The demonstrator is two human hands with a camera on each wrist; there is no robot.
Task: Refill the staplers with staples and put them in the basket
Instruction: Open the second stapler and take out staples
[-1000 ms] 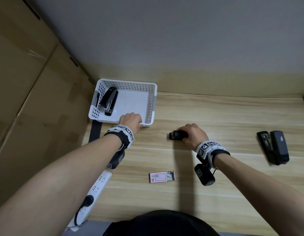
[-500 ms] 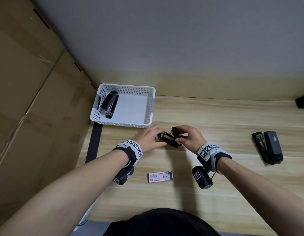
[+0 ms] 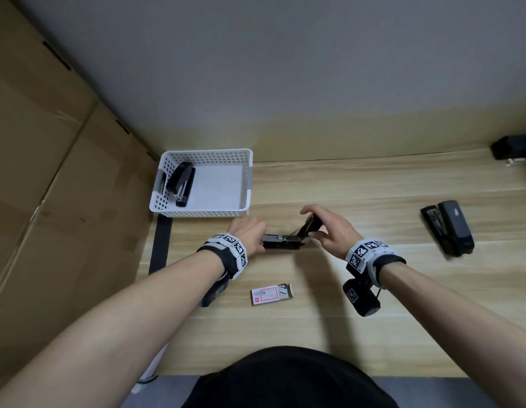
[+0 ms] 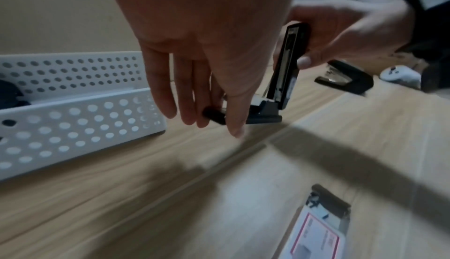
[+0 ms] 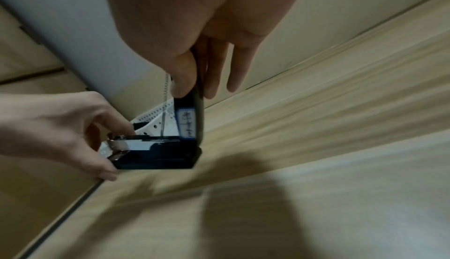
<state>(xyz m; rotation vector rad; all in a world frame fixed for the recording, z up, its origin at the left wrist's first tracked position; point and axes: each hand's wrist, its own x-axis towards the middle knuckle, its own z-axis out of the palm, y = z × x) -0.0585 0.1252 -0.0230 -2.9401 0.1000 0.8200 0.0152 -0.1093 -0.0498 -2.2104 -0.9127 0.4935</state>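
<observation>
The black stapler (image 3: pixel 282 241) being worked on sits just in front of the white basket (image 3: pixel 246 184), its base flat on the wooden counter (image 3: pixel 373 290) and its top arm swung up to nearly vertical. The left hand (image 3: pixel 248 234) steadies the base at the end nearer the basket's front left — thumb on one side, fingers on the other, pinching it. The right hand (image 3: pixel 329 231) grips the raised top arm (image 4: pixel 291 59) between thumb and fingers; in the right wrist view a thin spring (image 5: pixel 165 93) runs from that arm down into the open metal channel (image 5: pixel 131 143).

Inside the basket, against its left wall, lies a second black stapler (image 3: pixel 180 182), closed. Well to the right of the basket a third stapler (image 3: pixel 447 231) rests on the counter, opened out flat. In front of the basket, nearer the person than the held stapler, a small red-and-white staple box (image 3: pixel 272 293) lies with its tray partly slid out — the contents are too blurred to make out. Left of the basket stand brown cardboard panels (image 3: pixel 34 172).
</observation>
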